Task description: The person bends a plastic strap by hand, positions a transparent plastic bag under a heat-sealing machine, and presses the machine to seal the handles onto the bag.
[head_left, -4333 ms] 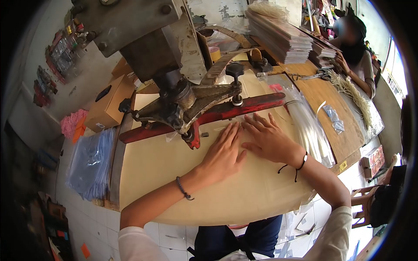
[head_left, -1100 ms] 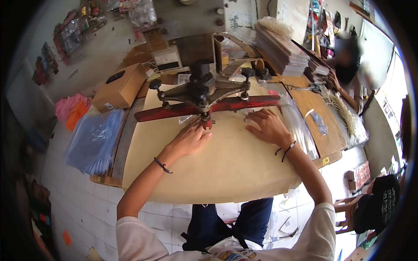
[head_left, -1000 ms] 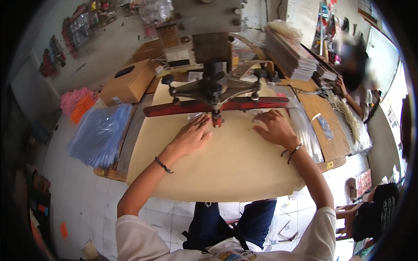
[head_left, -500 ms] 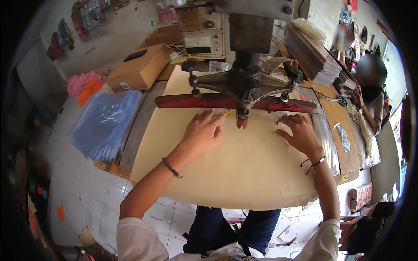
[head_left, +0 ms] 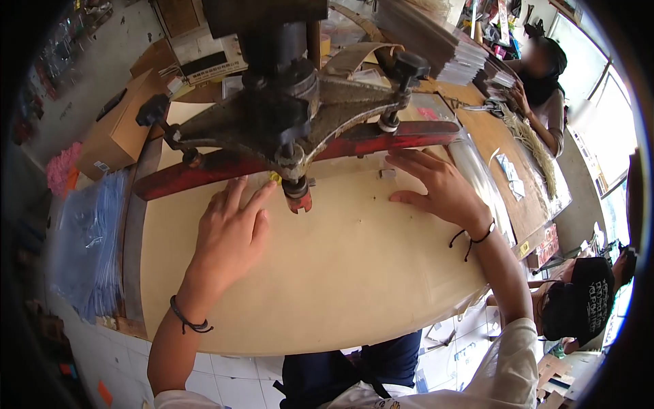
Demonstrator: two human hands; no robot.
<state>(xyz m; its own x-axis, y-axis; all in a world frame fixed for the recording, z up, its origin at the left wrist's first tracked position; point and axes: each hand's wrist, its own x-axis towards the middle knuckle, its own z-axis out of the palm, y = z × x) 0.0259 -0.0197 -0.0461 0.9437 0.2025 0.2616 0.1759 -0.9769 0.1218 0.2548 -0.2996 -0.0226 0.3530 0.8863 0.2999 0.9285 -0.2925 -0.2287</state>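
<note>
My left hand lies on a wide tan sheet, palm down with the fingers apart, fingertips close to a long red bar. A small yellow piece is beside its fingertips. On the right, my right hand rests on the same sheet, thumb apart and fingertips near the bar. A small grey block sits left of that hand's fingers. The bar hangs from a dark metal press head with black knobs. Neither hand visibly grips anything.
Blue plastic sheets and a cardboard box stand at the left. Stacked clear packs are at the upper right. A co-worker sits beyond the wooden table; another person in a black cap is at the lower right.
The camera view has tilted and come closer, so the press looks larger and lower. Both hands are still on the sheet near the bar. A person in a cap shows more fully at right.
</note>
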